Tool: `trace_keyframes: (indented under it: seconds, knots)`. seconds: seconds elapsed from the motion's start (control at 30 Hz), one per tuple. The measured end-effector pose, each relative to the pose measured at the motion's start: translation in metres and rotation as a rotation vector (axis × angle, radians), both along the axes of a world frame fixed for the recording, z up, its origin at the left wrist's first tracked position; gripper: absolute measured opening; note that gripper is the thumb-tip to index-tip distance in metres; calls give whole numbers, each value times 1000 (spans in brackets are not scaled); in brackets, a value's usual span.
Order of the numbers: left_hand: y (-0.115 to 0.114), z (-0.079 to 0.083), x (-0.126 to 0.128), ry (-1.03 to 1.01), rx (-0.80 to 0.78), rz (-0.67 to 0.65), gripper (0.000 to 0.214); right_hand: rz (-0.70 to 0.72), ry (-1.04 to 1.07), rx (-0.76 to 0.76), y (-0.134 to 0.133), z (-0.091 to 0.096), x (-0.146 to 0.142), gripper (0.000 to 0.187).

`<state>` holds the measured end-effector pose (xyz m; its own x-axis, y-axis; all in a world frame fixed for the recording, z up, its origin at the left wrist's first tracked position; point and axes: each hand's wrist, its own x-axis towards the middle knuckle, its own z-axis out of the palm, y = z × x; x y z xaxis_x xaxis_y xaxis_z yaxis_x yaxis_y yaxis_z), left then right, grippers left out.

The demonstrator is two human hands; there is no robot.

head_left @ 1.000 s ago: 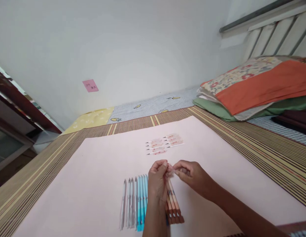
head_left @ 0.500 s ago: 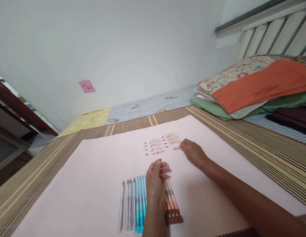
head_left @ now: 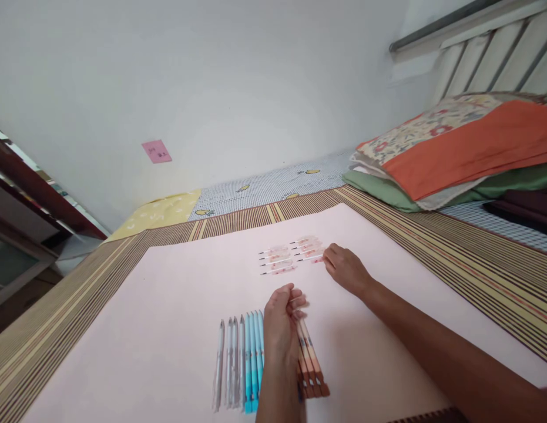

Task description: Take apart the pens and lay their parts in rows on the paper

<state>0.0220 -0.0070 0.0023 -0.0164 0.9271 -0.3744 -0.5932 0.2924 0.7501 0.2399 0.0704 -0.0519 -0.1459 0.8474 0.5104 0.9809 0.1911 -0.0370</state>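
On the pink sheet (head_left: 176, 329) lie two short columns of pen refills (head_left: 275, 265), thin white sticks with dark tips among pink-patterned strips. My right hand (head_left: 346, 268) is closed at the right end of the right column, its fingertips pinched on a pink-patterned strip (head_left: 318, 259) that they partly cover. Nearer to me, my left hand (head_left: 282, 317) hovers over the pen row with fingers loosely curled and apart, nothing visible in them. It hides part of the row: clear pens (head_left: 231, 364), light-blue pens (head_left: 252, 358) and peach-and-brown pens (head_left: 309, 364).
The sheet lies on a striped mat (head_left: 238, 228). Folded orange and floral bedding (head_left: 467, 147) is piled at the right, by a white slatted headboard (head_left: 497, 59). A pink note (head_left: 157, 151) is stuck on the wall behind.
My right hand has shifted slightly, and the strip at its fingertips now lies closer in line with the right column. My left hand stays nearly where it was. The camera view moved a little.
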Motion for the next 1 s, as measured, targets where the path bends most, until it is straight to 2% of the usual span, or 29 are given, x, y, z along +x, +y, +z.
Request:
trace_keyframes:
  seconds: [0.53, 1.0]
  knots:
    - [-2, -1, 2, -11, 0, -2, 31, 77, 23, -3, 7, 0, 0, 23]
    - [-1, -2, 2, -31, -4, -16, 30, 86, 21, 5, 9, -2, -1, 22]
